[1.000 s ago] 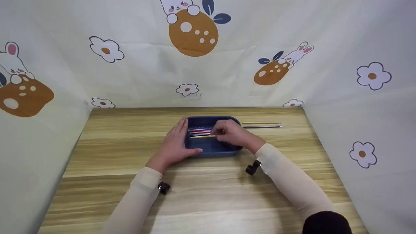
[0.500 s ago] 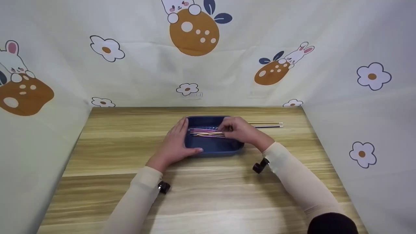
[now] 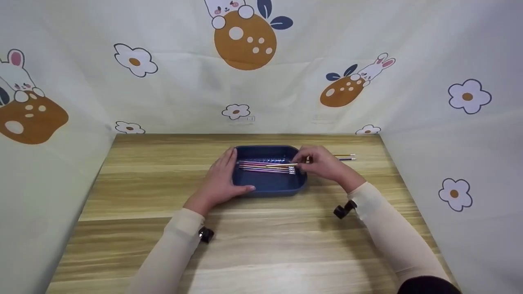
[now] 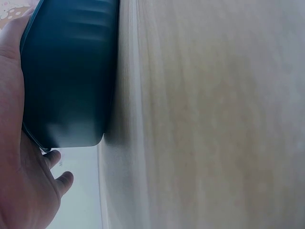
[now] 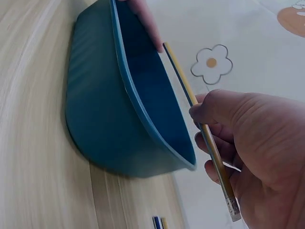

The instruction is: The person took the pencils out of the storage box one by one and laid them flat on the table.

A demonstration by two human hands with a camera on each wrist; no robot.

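Gold pencil (image 5: 217,162) in right hand (image 3: 322,164), above the blue bin (image 3: 269,190).
We note a slim, glossy shaft, silvery ferrule (image 5: 232,205), whitish eraser (image 5: 236,217), thumb and fingertips pinching it; left hand (image 3: 218,179) touches the bin, thumb and fingers apart.

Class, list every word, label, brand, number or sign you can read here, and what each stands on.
No text can be read anywhere.
Fabric backdrop: a faint boxed mark beside a small printed flower, too small to read.
Gold pencil in the right hand: no lettering discernible.
Blue bin: none on its visible sides.
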